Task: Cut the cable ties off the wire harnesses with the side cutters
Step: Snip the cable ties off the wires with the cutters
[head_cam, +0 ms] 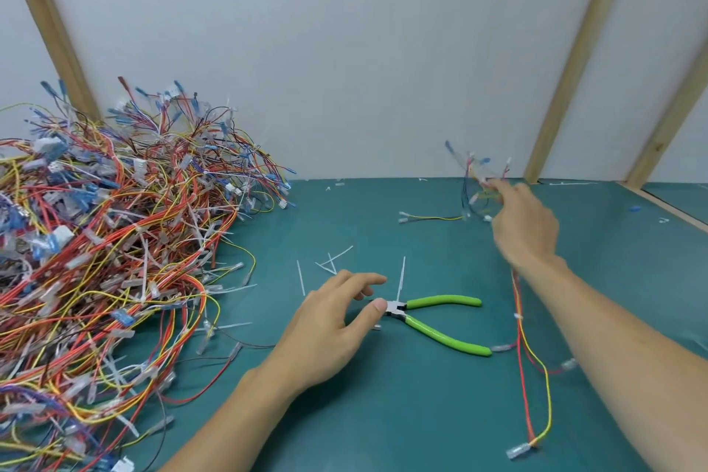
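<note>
The harness pile [107, 241] is lying well to the left of the left hand [337, 322], on the green surface [383, 414]. The right hand [523, 226] is reaching far forward, blurred, seemingly letting go of or holding a small harness [477, 184]; I cannot tell which. The cutters [433, 318] are lying just right of the left hand, the head touching its thumb, the handles pointing right toward the right arm. The left hand is hanging relaxed, grasping nothing, and is the nearer. Cut ties [329, 264] are lying just beyond it.
</note>
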A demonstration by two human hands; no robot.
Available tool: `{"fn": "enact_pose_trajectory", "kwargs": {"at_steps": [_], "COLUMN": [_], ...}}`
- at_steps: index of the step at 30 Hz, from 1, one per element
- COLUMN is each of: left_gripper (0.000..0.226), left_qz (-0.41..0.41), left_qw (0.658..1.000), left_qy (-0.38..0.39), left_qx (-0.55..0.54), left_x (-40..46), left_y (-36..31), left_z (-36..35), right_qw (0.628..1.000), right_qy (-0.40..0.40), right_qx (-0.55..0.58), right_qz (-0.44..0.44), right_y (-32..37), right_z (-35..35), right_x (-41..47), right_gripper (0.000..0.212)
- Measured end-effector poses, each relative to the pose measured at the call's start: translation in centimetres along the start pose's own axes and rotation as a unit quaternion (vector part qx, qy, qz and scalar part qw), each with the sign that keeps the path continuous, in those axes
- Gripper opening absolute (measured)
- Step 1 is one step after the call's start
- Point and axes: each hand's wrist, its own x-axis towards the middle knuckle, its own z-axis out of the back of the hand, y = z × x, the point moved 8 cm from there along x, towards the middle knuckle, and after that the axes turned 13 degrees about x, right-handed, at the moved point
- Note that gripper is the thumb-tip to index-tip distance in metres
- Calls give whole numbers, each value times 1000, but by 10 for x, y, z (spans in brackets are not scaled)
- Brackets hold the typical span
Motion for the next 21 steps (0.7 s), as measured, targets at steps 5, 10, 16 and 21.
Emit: {"fn": "enact_pose_trajectory", "kwargs": {"at_steps": [5,10,16,21], "left_gripper": [34,45,24,18], "left_qz": [-1,1,44,142], "left_qw": [1000,1000,995,971], "left_qy": [-1,5,-27,-71], "left_qx": [7,20,83,180], "left_x": [1,1,4,4], "left_y": [2,3,17,42], "left_z": [-3,-6,-1,13], "right_qw": [988,969,969,919], "right_qy": [93,170,122,266], "right_qx": [-126,-164,-209,-286], "right_qz": [-8,-76,-42,-60], "right_y": [-40,-42,1,-14], "right_z": [-27,-37,-21,-32], "right_x": [-19,-20,-29,-51], "right_gripper": [59,53,53,45]}}
